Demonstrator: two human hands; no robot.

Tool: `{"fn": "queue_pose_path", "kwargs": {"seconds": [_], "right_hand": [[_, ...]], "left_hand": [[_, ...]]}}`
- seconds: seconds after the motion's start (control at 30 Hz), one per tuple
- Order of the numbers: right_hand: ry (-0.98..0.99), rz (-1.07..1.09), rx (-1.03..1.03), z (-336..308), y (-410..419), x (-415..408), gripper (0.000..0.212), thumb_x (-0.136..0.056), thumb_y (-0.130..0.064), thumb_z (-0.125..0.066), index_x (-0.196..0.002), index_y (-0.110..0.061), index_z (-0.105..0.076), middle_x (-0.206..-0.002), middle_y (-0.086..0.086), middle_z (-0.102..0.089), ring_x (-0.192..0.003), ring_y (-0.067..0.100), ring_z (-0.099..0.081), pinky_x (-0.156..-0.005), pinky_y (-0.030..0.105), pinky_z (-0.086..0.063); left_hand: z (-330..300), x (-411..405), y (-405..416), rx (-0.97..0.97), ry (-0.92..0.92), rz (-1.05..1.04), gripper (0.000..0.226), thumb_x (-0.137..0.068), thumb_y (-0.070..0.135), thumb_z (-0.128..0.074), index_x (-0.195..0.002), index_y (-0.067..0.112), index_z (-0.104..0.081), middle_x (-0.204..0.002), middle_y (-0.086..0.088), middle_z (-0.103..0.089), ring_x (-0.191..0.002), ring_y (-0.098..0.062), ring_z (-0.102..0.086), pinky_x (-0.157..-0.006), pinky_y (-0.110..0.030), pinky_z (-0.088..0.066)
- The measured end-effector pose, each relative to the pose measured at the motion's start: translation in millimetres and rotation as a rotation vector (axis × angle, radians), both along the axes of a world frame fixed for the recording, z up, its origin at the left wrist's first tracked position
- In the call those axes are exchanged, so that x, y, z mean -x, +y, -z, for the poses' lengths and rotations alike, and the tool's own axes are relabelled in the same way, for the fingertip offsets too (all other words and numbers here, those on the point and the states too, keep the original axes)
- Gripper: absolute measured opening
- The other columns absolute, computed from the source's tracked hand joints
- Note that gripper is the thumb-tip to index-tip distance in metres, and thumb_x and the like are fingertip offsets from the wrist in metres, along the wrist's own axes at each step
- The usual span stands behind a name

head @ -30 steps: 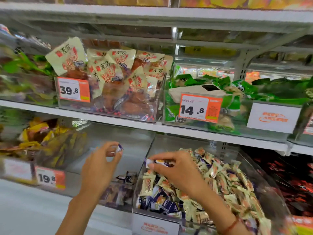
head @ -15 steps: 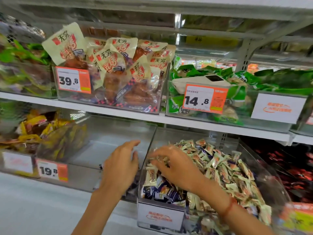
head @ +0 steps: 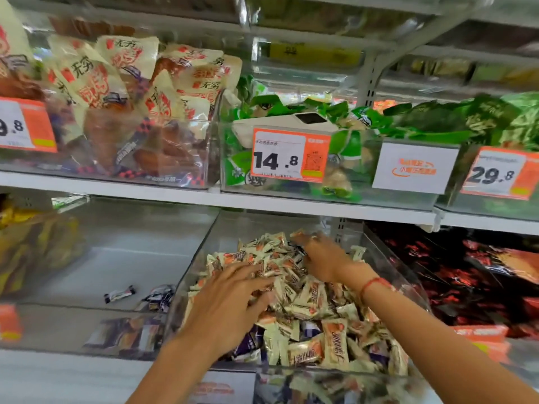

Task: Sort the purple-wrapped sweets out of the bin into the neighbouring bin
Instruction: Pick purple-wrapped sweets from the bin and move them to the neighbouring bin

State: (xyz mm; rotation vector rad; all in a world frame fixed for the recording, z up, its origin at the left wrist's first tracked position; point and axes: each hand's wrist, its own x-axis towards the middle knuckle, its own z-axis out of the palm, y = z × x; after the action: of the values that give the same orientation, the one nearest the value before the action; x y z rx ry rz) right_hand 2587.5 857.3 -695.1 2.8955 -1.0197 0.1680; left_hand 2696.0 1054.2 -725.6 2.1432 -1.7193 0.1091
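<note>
A clear bin [head: 194, 266] on the lower shelf holds a heap of cream-and-orange sweets [head: 309, 301], with a few purple-wrapped sweets [head: 250, 343] showing near its front. My left hand [head: 230, 298] lies on the near left of the heap with its fingers spread. My right hand [head: 323, 258] reaches over the far part of the heap, fingers stretched down onto the wrappers and blurred. The neighbouring bin [head: 122, 252] to the left has purple sweets [head: 120, 294] lying loose on its floor, and more [head: 159, 297] by the shared wall.
The shelf above [head: 291, 204] hangs close over both bins and carries bins of snack packs with price tags [head: 290, 154]. Yellow packs [head: 35, 243] fill the bin far left. Dark red packs [head: 466, 272] fill the bin to the right.
My left hand let go of a purple sweet over the left bin and crossed right onto the heap. My right hand slid from the front towards the back. The view moved closer.
</note>
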Motion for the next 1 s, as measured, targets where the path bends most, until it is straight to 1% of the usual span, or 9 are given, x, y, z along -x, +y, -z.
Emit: {"fn": "queue_pose_path", "kwargs": {"seconds": [0.13, 0.37, 0.53, 0.6, 0.63, 0.67, 0.73, 0.87, 1.0], "right_hand": [[0.160, 0.004, 0.102, 1, -6, -20, 0.052, -0.091, -0.008, -0.055, -0.140, -0.011, -0.040, -0.143, 0.012, -0.043, -0.134, 0.031, -0.035, -0.109, 0.043, -0.035], [-0.096, -0.011, 0.155, -1, -10, -8, 0.027, -0.088, -0.005, -0.055, -0.112, -0.014, -0.065, -0.115, 0.010, -0.064, -0.108, 0.032, -0.060, -0.088, 0.042, -0.050], [-0.364, -0.157, 0.127, -10, 35, 21, 0.032, -0.091, -0.008, -0.055, -0.118, -0.019, -0.065, -0.113, 0.005, -0.067, -0.102, 0.027, -0.061, -0.079, 0.037, -0.050], [-0.415, -0.279, 0.066, -12, 62, 30, 0.037, -0.089, -0.007, -0.059, -0.122, -0.023, -0.065, -0.118, -0.001, -0.067, -0.104, 0.020, -0.061, -0.085, 0.027, -0.048], [-0.404, -0.306, 0.021, -10, 71, 33, 0.040, -0.088, -0.006, -0.061, -0.123, -0.024, -0.064, -0.120, -0.003, -0.066, -0.107, 0.017, -0.061, -0.086, 0.020, -0.043], [-0.391, -0.312, -0.029, -7, 77, 35, 0.042, -0.087, -0.006, -0.063, -0.124, -0.026, -0.063, -0.122, -0.004, -0.066, -0.110, 0.015, -0.060, -0.088, 0.017, -0.040], [-0.391, -0.297, -0.129, -2, 74, 40, 0.047, -0.086, -0.009, -0.067, -0.128, -0.028, -0.060, -0.124, -0.006, -0.065, -0.112, 0.013, -0.059, -0.094, 0.021, -0.045], [-0.416, -0.198, -0.251, 0, 53, 60, 0.041, -0.086, -0.018, -0.071, -0.125, -0.026, -0.063, -0.119, -0.008, -0.067, -0.101, 0.006, -0.060, -0.080, 0.008, -0.043], [-0.469, -0.197, -0.281, 3, 47, 73, 0.018, -0.084, -0.025, -0.074, -0.101, -0.028, -0.075, -0.097, -0.012, -0.073, -0.083, 0.000, -0.061, -0.077, 0.015, -0.047]], "left_hand": [[-1, -4, 2, -0.003, 0.035, 0.008, 0.043, -0.095, 0.054, -0.034, -0.138, 0.048, -0.035, -0.150, 0.024, -0.021, -0.141, -0.003, -0.011, -0.115, -0.034, -0.015], [-2, -6, 8, 0.036, 0.084, 0.040, 0.044, -0.093, 0.056, -0.035, -0.136, 0.048, -0.039, -0.147, 0.028, -0.024, -0.138, 0.003, -0.010, -0.114, -0.029, -0.012], [-9, -2, 11, 0.144, 0.192, 0.014, 0.029, -0.089, 0.048, -0.056, -0.117, 0.045, -0.057, -0.139, 0.025, -0.042, -0.130, 0.003, -0.034, -0.109, -0.025, -0.023], [-14, 2, 11, 0.219, 0.242, -0.042, 0.018, -0.087, 0.036, -0.063, -0.103, 0.045, -0.061, -0.130, 0.024, -0.051, -0.113, 0.000, -0.055, -0.097, -0.017, -0.038], [-17, 5, 10, 0.273, 0.258, -0.073, 0.019, -0.087, 0.031, -0.065, -0.099, 0.045, -0.061, -0.123, 0.024, -0.056, -0.093, 0.001, -0.063, -0.078, -0.009, -0.046], [-20, 8, 9, 0.321, 0.281, -0.100, 0.020, -0.088, 0.028, -0.064, -0.098, 0.045, -0.061, -0.115, 0.024, -0.058, -0.070, 0.002, -0.064, -0.058, -0.007, -0.043], [-26, 15, 10, 0.376, 0.321, -0.110, 0.021, -0.090, 0.026, -0.061, -0.100, 0.045, -0.060, -0.107, 0.025, -0.058, -0.045, -0.002, -0.055, -0.044, -0.012, -0.041], [-22, 27, 7, 0.316, 0.311, -0.031, 0.018, -0.087, 0.045, -0.051, -0.102, 0.054, -0.052, -0.117, 0.021, -0.061, -0.074, -0.014, -0.069, -0.065, -0.022, -0.056], [-18, 35, 7, 0.124, 0.263, 0.014, 0.061, -0.068, 0.079, -0.043, -0.120, 0.050, -0.052, -0.125, 0.031, -0.044, -0.111, 0.005, -0.047, -0.101, -0.033, -0.042]]}}
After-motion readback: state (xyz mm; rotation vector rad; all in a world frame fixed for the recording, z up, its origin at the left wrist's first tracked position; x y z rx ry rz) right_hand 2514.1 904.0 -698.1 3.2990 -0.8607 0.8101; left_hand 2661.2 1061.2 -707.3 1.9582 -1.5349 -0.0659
